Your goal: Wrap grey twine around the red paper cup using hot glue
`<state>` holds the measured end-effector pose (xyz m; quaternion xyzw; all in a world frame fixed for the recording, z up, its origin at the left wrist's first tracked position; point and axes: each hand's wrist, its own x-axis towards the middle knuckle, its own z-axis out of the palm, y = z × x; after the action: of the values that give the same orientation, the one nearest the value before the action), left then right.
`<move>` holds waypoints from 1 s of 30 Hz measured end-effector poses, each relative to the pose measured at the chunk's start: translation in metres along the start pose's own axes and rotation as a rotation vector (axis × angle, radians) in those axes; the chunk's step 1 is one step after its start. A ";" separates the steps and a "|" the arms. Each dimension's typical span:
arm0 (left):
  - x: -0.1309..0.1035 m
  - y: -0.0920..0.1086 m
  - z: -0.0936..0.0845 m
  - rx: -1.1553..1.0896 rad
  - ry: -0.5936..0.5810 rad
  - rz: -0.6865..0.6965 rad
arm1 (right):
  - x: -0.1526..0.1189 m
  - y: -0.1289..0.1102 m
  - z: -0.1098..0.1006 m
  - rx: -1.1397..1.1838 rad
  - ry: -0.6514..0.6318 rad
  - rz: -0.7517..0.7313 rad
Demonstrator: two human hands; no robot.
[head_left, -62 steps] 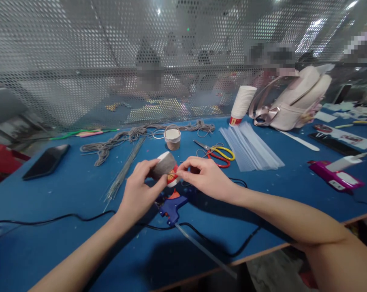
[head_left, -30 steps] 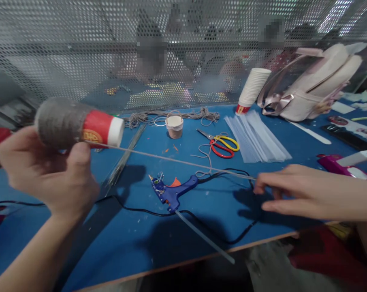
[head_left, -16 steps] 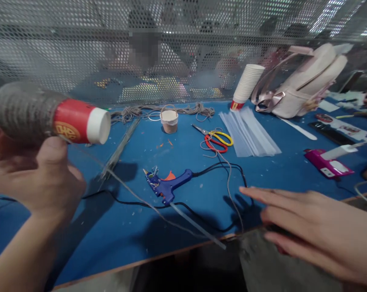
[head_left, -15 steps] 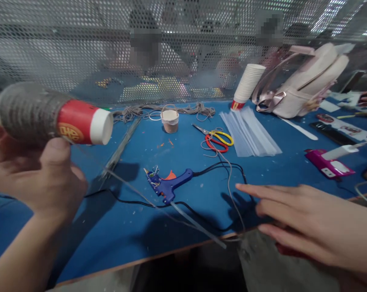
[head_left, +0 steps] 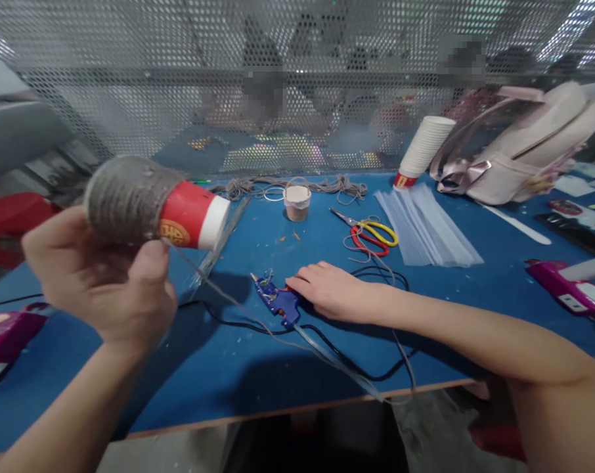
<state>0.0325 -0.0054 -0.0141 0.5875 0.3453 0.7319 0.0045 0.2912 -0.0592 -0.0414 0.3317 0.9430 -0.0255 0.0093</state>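
My left hand (head_left: 110, 289) is closed around a red paper cup (head_left: 186, 213), tilted on its side above the table. Grey cord (head_left: 125, 200) is wound round much of the cup, and a loose strand (head_left: 219, 289) trails from it across to the table's front edge. On the table lies a blue glue gun (head_left: 282, 305) with a clear glue stick (head_left: 322, 348) coming out of its back. My right hand (head_left: 327, 289) is closed over the gun's handle, hiding it. Scissors (head_left: 371, 236) with red and yellow handles lie just beyond that hand.
A small cord-handled bucket (head_left: 297, 202) stands behind the gun. Tangled grey cord (head_left: 347, 188) runs along the back. Stacked paper cups (head_left: 425, 151), translucent strips (head_left: 430, 226) and a pale backpack (head_left: 514, 171) are at right. Magenta devices (head_left: 568, 286) sit at both sides. A black cable (head_left: 219, 318) crosses the table.
My right hand has moved from the front right to the glue gun's handle and closed on it. My left hand still holds the cup. The view has shifted left.
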 end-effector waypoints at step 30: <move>-0.058 0.026 0.039 0.239 -0.624 -0.253 | -0.026 -0.019 0.002 0.857 0.635 0.405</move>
<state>0.0945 -0.0291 -0.0475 0.7316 0.4807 0.4652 0.1315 0.2997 -0.0910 -0.0421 0.4713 0.7226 -0.3024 -0.4054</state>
